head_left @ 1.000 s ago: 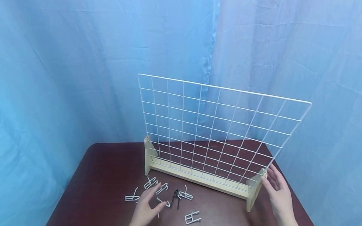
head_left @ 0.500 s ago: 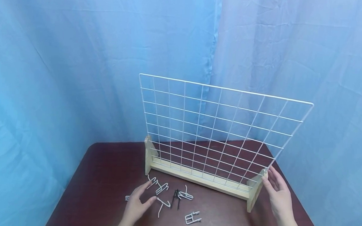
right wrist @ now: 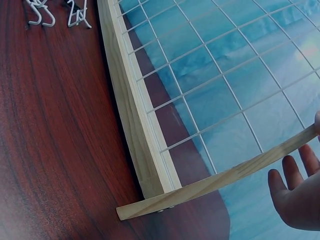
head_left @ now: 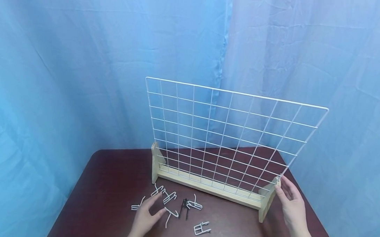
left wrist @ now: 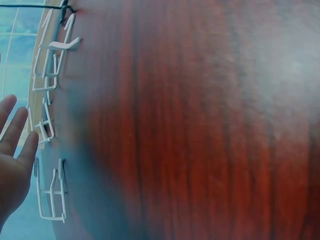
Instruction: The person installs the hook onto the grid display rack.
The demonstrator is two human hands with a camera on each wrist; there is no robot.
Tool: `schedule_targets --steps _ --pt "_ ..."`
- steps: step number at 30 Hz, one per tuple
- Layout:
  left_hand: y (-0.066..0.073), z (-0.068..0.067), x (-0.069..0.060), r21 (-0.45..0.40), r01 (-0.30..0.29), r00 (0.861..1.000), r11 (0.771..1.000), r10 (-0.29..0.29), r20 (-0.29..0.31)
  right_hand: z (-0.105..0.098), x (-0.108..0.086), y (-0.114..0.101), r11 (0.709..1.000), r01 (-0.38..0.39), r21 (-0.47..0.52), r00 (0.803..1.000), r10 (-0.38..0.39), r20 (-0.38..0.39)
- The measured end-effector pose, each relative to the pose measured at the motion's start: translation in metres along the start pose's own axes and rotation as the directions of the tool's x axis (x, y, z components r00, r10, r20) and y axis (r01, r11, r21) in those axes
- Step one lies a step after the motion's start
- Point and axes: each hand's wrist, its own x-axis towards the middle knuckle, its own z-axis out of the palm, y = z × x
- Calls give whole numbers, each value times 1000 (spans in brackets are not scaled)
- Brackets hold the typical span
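Note:
A white wire grid panel (head_left: 211,106) stands upright, leaning back, in a pale wooden stand (head_left: 206,189). At the stand's right end piece (head_left: 266,201), my right hand (head_left: 293,209) pinches the wood, thumb in front and fingers behind; the right wrist view shows the fingers (right wrist: 292,172) by that board. My left hand (head_left: 144,216) is over the table's front with thumb and fingers spread and holds nothing. Its thumb tip is close to a white wire hook (head_left: 171,213), its fingertips near another white hook (head_left: 169,197). The left wrist view shows several white hooks and the left hand (left wrist: 12,170).
More hooks lie on the dark red table (head_left: 116,171): a white hook (head_left: 136,207) at the left, a black hook (head_left: 184,208) beside a white hook (head_left: 195,204), and a white hook (head_left: 202,229) nearer the front. Blue curtains (head_left: 116,67) hang behind and at both sides.
My left hand has drawn back to the left from over the hooks, uncovering more of the one by its thumb. My right hand stays at the stand's end piece.

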Motion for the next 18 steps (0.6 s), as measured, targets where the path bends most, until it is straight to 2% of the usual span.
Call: schedule_targets --steps 3,8,14,18 --pt "2 1 -2 20 -5 1000 1000 5 0 -1 0 0 1000 -12 -26 1000 12 6" --pt "4 2 -5 30 -31 1000 999 31 -3 0 -1 1 1000 3 31 1000 -3 4" --pt "4 3 -9 62 -94 996 994 94 -3 1 -2 3 998 22 63 1000 -23 2" --pt "6 2 -12 71 -91 996 993 91 15 2 -1 3 997 22 78 1000 -22 2"
